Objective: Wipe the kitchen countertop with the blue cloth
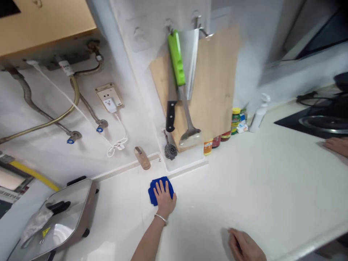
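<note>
A folded blue cloth (152,195) lies on the white counter near the wall corner. My left hand (164,198), with a bracelet at the wrist, rests palm down on it, its fingers spread flat. At the bottom, right of centre, my right hand (244,246) is on the counter with its fingers curled in; nothing shows in it. Beyond the cloth, a brownish bottle (142,158) leans by the wall. A steel scrubber (170,151) hangs above the cloth.
An electric pan (87,206) with a glass lid stands at the left. Knives, a green-handled spatula (178,61) and a cutting board (217,79) hang on the wall. Jars, a spray bottle (258,117) and a cooktop (320,121) are rightward. Another person's hand (337,145) is at the right edge.
</note>
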Motion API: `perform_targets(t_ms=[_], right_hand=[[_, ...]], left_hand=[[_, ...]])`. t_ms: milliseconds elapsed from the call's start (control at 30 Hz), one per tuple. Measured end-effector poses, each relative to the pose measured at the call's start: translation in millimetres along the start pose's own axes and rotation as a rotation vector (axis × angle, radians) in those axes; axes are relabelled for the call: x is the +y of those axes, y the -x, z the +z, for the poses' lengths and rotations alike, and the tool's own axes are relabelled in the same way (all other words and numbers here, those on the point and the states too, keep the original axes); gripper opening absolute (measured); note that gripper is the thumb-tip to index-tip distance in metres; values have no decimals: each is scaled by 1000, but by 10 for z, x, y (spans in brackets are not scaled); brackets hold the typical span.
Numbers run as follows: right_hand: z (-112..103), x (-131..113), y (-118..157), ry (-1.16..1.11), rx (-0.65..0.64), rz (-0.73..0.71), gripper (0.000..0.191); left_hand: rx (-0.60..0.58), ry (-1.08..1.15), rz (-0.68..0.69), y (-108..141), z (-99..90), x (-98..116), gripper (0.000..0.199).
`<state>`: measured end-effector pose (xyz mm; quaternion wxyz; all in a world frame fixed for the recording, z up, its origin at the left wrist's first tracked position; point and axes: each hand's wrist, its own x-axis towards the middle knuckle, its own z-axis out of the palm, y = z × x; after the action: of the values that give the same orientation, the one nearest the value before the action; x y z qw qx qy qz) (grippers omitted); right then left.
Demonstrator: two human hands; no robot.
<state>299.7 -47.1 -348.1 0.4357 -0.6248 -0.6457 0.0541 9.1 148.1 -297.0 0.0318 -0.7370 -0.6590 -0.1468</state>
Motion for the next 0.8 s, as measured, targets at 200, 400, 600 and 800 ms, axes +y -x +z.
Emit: perform_targets(t_ms=[200, 400, 600, 800], right_hand=[[-27, -149, -54, 116, 52, -65, 19], [-143, -220, -87, 118, 36, -99, 17], [-183, -147, -30, 52, -25, -125, 18], [-237, -118, -18, 44, -92, -145, 16]], left_hand=[[-71, 85, 263, 724, 12, 523, 84], [-225, 219, 476, 1296, -167, 1376, 96], [-332, 144, 564, 1445, -477, 1156, 87], [-252, -52, 238, 1865, -738, 393, 82]])
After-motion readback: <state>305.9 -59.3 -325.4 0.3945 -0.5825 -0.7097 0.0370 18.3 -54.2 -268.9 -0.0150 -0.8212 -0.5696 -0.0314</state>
